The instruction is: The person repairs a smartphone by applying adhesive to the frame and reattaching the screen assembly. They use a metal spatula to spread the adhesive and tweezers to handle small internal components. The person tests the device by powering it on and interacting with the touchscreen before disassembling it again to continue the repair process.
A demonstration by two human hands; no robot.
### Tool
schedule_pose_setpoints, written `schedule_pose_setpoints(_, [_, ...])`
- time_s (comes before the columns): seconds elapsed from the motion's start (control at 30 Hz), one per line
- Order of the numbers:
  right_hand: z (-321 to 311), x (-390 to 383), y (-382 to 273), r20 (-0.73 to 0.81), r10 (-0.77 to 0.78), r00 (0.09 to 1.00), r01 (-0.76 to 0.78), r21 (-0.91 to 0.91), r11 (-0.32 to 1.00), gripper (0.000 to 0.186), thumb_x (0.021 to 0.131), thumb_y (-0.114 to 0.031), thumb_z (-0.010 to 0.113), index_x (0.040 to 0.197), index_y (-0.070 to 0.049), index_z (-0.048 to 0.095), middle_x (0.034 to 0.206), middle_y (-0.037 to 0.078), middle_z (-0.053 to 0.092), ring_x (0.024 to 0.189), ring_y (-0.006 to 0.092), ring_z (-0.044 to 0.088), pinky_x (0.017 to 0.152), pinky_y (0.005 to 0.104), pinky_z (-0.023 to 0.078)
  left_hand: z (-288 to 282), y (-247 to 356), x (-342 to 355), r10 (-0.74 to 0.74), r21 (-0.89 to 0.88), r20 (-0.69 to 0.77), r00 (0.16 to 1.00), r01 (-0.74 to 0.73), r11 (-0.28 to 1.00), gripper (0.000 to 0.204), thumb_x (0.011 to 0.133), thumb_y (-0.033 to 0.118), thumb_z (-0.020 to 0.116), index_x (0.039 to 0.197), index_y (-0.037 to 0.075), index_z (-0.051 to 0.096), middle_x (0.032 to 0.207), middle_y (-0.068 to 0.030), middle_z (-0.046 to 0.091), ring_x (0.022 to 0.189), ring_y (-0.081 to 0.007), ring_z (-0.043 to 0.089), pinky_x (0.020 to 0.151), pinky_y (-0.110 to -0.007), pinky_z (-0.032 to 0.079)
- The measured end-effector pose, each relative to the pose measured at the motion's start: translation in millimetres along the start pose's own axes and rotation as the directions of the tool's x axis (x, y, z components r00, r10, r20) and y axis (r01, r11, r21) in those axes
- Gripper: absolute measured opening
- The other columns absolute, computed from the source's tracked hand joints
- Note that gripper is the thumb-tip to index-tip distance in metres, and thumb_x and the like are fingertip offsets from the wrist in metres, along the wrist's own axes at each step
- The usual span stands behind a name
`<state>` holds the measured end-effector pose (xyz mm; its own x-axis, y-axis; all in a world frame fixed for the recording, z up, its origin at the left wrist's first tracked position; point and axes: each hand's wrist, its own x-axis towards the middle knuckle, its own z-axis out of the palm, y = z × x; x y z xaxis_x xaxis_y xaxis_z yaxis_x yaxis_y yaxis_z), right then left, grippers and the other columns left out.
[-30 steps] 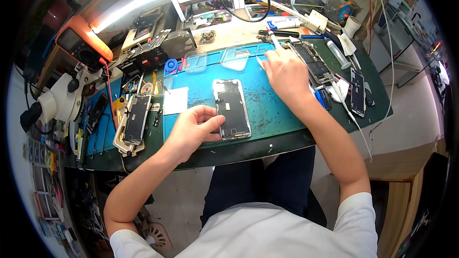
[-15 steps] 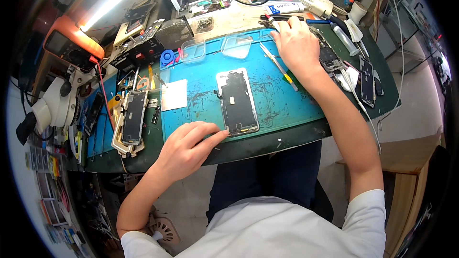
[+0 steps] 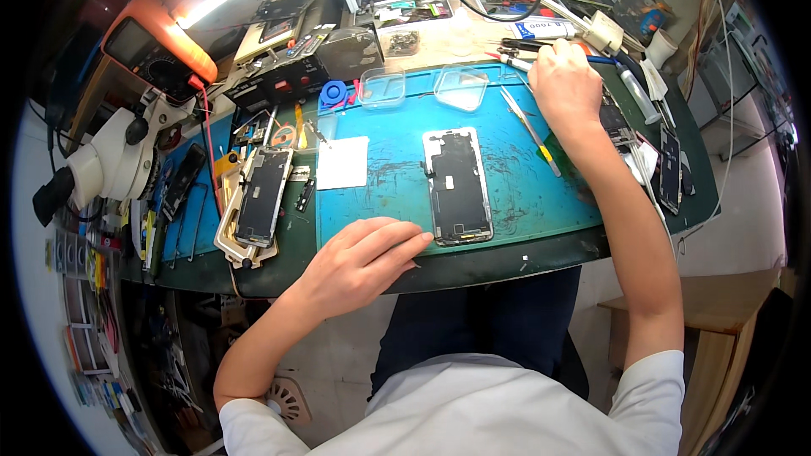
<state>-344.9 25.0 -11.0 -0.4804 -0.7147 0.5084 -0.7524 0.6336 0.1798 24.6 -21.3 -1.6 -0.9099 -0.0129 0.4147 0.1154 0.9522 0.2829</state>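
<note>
A phone screen [image 3: 460, 194], dark-backed with a pale rim, lies upright on the blue work mat [image 3: 389, 228]. My left hand [image 3: 363, 257] rests at the mat's front edge, fingers stretched out and the fingertips by the screen's lower left corner. At the back right, my right hand [image 3: 566, 89] is curled among the tools, its fingertips mostly hidden. A white pen-like tool with a red tip [image 3: 513, 62] reaches up to this hand; whether the hand grips it is unclear. Tweezers [image 3: 519, 114] and a yellow-handled knife [image 3: 543, 150] lie left of the right wrist.
Two clear plastic boxes [image 3: 383, 89] and a white square pad [image 3: 342, 163] lie on the mat. Another phone screen [image 3: 263, 194] sits in a holder at left, near a microscope [image 3: 101, 173] and an orange multimeter [image 3: 160, 51]. Phone parts [image 3: 670, 169] and a syringe [image 3: 638, 93] are at right.
The whole view has shifted, so the bench appears farther right. My left hand stays by the screen's corner. My right hand remains among the back tools, with more of the red-tipped tool showing.
</note>
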Motion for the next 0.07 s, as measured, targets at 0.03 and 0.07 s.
schedule_pose_setpoints(0.03, [-0.1,-0.1,-0.2,-0.013,-0.027,1.0,0.027,0.047,0.999,0.023,0.093,-0.032,0.07,0.1,-0.01,0.072,0.109,0.006,0.069,0.113,0.0235,0.067,0.08,0.0394,0.062,-0.2,-1.5,-1.1,0.001,-0.015,-0.006,1.0,-0.001,1.0,0.047,0.083,0.004,0.079,0.129,0.003,0.071,0.124,-0.0096,0.068,0.11,-0.0287,0.066,0.093,-0.041,0.056])
schedule_pose_setpoints(0.07, [-0.7,-0.6,-0.7,-0.026,-0.053,0.998,0.055,0.093,0.994,0.023,0.093,-0.033,0.07,0.101,-0.012,0.072,0.109,0.007,0.07,0.113,0.0239,0.067,0.082,0.0394,0.062,-1.1,-3.3,-1.8,-0.026,-0.038,-0.007,1.0,0.025,0.999,0.045,0.085,0.004,0.078,0.129,0.004,0.071,0.124,-0.0102,0.069,0.111,-0.0293,0.066,0.093,-0.041,0.056])
